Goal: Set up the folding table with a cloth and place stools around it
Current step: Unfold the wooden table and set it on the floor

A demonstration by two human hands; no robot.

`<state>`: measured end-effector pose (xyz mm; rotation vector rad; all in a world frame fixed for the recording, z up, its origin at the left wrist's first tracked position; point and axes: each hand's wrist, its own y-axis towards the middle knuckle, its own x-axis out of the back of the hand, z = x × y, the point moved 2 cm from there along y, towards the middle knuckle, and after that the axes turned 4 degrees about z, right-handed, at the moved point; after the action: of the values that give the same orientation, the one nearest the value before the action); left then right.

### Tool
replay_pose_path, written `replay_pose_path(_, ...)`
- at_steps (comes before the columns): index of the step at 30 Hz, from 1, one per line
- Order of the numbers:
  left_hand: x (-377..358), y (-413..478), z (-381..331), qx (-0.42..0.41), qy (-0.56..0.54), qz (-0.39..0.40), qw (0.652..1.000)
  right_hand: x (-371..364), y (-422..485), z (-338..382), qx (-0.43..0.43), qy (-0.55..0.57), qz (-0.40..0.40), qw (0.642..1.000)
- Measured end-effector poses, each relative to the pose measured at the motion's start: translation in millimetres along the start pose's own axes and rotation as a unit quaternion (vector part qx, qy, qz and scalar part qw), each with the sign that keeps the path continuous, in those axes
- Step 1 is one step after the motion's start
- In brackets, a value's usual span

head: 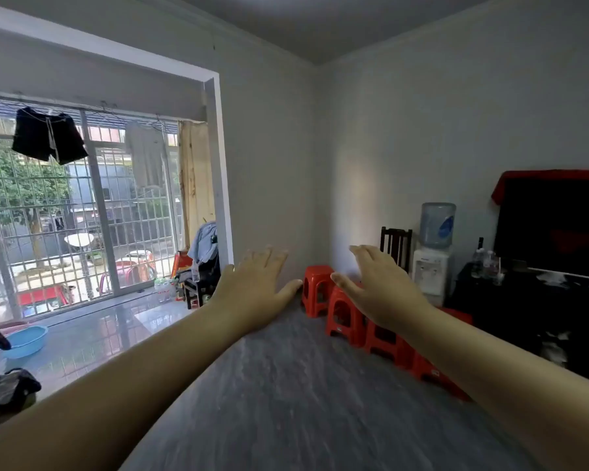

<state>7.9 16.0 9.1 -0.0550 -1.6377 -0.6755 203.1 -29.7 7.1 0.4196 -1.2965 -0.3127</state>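
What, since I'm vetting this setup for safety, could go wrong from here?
1. The left hand and right hand are open near the far edge of the grey table top, gripping nothing; if the top shifts, it may slip from them.
2. The red stools stand close along the top's right side, so a swing or slide that way could knock them over.

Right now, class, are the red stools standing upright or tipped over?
Upright. The red stools stand on their legs, seats uppermost, in a row along the right side of the table.
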Motion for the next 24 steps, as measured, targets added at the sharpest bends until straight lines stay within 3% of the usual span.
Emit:
replay_pose_path(4, -15.1, 8.1, 14.1, -0.006, 0.015, -0.004, 1.000, -15.6, 5.2, -0.4, 0.015, 0.020, -0.042, 0.999)
replay_pose_path(7, -35.6, 10.7, 22.8, -0.016, 0.000, -0.054, 0.998, -35.7, 2.7, -4.2, 0.034, 0.024, -0.074, 0.996)
replay_pose_path(11, -74.9, 12.5, 32.6, -0.026, 0.000, -0.066, 0.997, -74.0, 2.7, -13.7, 0.021, -0.003, -0.028, 0.999)
replay_pose_path(24, -203.4, 100.5, 76.8, 0.024, 0.003, 0.009, 1.000, -213.9, 105.1, -65.9, 0.010, 0.021, 0.089, 0.996)
